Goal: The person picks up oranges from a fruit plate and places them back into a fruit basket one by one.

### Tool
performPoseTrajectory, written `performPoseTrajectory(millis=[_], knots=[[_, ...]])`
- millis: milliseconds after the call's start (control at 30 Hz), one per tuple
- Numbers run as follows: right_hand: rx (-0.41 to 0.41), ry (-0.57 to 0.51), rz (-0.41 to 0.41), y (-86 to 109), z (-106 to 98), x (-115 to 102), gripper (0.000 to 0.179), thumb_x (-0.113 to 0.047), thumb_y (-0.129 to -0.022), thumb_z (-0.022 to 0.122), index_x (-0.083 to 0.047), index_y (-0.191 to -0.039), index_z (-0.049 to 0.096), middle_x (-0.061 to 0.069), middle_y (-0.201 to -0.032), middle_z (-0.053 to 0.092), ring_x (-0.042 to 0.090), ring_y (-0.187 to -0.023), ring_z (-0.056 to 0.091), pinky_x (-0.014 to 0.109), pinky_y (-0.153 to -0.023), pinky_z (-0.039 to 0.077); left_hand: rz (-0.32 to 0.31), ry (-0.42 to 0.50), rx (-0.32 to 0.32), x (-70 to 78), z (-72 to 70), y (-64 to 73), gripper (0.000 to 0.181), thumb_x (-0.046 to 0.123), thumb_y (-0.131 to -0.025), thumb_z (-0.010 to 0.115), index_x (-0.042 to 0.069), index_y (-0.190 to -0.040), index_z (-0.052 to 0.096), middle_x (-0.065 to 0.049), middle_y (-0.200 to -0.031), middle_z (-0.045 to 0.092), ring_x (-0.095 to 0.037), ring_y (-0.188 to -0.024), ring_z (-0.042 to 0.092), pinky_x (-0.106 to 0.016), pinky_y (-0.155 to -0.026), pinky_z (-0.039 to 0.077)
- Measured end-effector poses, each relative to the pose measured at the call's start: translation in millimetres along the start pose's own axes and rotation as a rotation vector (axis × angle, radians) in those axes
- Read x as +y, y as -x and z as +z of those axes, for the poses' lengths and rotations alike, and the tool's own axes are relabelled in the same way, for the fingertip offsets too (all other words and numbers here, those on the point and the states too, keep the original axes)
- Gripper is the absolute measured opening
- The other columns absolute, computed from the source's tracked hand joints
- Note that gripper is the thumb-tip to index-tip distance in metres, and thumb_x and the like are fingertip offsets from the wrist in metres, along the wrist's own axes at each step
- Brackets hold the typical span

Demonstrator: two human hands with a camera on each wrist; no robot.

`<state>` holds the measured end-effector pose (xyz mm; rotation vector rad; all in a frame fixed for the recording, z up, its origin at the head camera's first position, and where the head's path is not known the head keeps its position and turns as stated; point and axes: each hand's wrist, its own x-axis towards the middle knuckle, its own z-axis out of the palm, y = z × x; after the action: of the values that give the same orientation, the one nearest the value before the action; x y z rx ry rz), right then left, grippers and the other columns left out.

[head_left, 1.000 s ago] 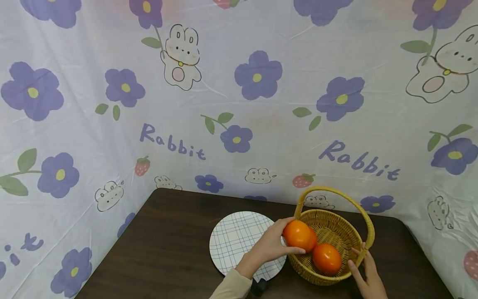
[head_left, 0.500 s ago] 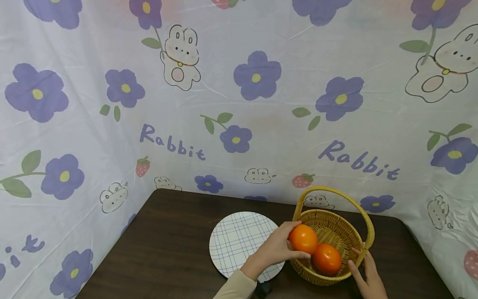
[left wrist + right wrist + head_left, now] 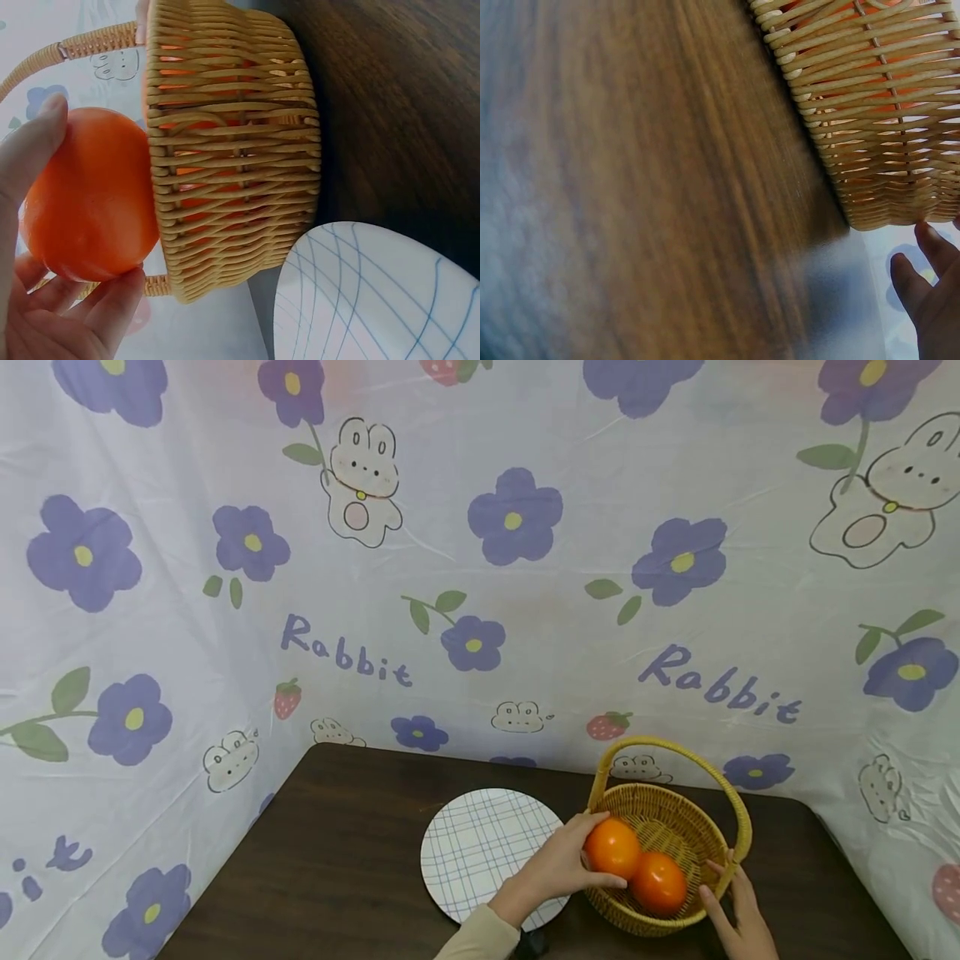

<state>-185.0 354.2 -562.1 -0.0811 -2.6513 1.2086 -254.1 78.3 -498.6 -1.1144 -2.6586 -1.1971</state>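
In the head view, my left hand (image 3: 558, 864) holds a glossy round orange fruit, perhaps a persimmon (image 3: 612, 848), at the left rim of a yellow wicker basket (image 3: 618, 914). The left wrist view shows thumb and fingers curled round this fruit (image 3: 94, 195), level with the basket's mouth. A second orange fruit (image 3: 658, 883) lies inside the basket; more orange shows through the weave. My right hand (image 3: 738, 910) holds the basket's right side at the foot of the handle (image 3: 742, 827). Only some of its fingers (image 3: 911, 285) appear in the right wrist view, beside the wicker.
Left of the basket lies a round white mat with blue checked lines (image 3: 487, 852), partly under my left forearm. Both rest on a dark wooden table (image 3: 337, 860). A white flowered cloth (image 3: 450, 568) hangs behind and at the sides.
My left hand has moved slightly right and down with the fruit, over the basket. An orange fruit partly visible behind it is now hidden. The right hand has stayed in place.
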Motion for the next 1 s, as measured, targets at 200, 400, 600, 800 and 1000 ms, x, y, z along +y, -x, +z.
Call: performPoseTrajectory(millis=[200, 400, 600, 800, 1000], knots=[[-0.005, 0.007, 0.009, 1.1, -0.5, -1.2, 0.061, -0.04, -0.098, 0.04, 0.001, -0.141, 0.028, 0.017, -0.154, -0.009, 0.048, -0.136, 0.007, 0.067, -0.091, 0.027, 0.029, 0.007, -0.005, -2.7, 5.3, -0.2, 0.081, 0.05, -0.075, 0.071, 0.025, -0.142, 0.033, 0.001, -0.141, 0.039, -0.013, -0.122, 0.046, -0.03, -0.093, 0.046], [0.003, -0.001, -0.011, 0.0, -0.3, -0.7, 0.06, -0.039, -0.099, 0.04, 0.002, -0.141, 0.028, 0.017, -0.154, -0.008, 0.048, -0.136, 0.007, 0.066, -0.091, 0.029, 0.06, -0.025, -0.012, -6.5, 9.4, -3.0, 0.079, 0.055, -0.075, 0.068, 0.027, -0.141, 0.034, 0.005, -0.136, 0.043, -0.007, -0.116, 0.049, -0.026, -0.092, 0.046], [-0.001, -0.009, -0.019, -1.3, -0.2, 2.7, 0.061, -0.039, -0.099, 0.04, 0.001, -0.142, 0.026, 0.015, -0.154, -0.01, 0.046, -0.137, 0.004, 0.067, -0.09, 0.028, 0.084, -0.064, -0.02, -8.2, 13.1, -6.0, 0.078, 0.055, -0.076, 0.068, 0.028, -0.14, 0.034, 0.007, -0.136, 0.044, -0.007, -0.116, 0.049, -0.026, -0.091, 0.046], [-0.01, 0.0, -0.008, -2.3, -0.8, 3.1, 0.063, -0.041, -0.098, 0.039, 0.001, -0.143, 0.025, 0.015, -0.154, -0.011, 0.048, -0.136, 0.006, 0.067, -0.091, 0.029, 0.09, -0.107, -0.022, -7.1, 14.3, -7.9, 0.079, 0.058, -0.076, 0.066, 0.025, -0.141, 0.035, 0.008, -0.136, 0.045, -0.009, -0.119, 0.047, -0.026, -0.091, 0.045], [-0.008, 0.007, 0.004, -1.5, -0.3, 2.4, 0.062, -0.041, -0.098, 0.039, 0.001, -0.142, 0.027, 0.017, -0.154, -0.01, 0.049, -0.135, 0.008, 0.066, -0.091, 0.03, 0.082, -0.144, -0.028, -6.7, 17.0, -8.4, 0.08, 0.06, -0.075, 0.065, 0.023, -0.14, 0.036, 0.008, -0.135, 0.046, -0.011, -0.12, 0.046, -0.026, -0.091, 0.045]])
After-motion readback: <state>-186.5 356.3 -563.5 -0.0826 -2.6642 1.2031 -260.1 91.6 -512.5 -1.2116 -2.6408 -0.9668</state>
